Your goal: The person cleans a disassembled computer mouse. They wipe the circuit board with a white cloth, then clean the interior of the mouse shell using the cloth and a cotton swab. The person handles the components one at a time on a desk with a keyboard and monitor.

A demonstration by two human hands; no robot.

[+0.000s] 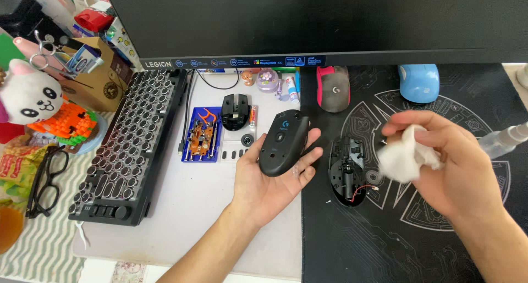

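Left hand (264,178) palm-up, cradling black mouse top shell (284,143). Right hand (456,167) at 3 o'clock pinches a white wipe (404,159) in its fingers (407,126). Open mouse base (347,170) lies between them on the black mat (385,239). Keyboard (129,145) at 9 o'clock on the counter (187,206).

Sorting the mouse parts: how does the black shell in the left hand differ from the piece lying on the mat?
The shell is a closed, smooth cover held in the left hand; the base lies on the mat, open, showing its insides and a red wire. Both are black, alike in outline.
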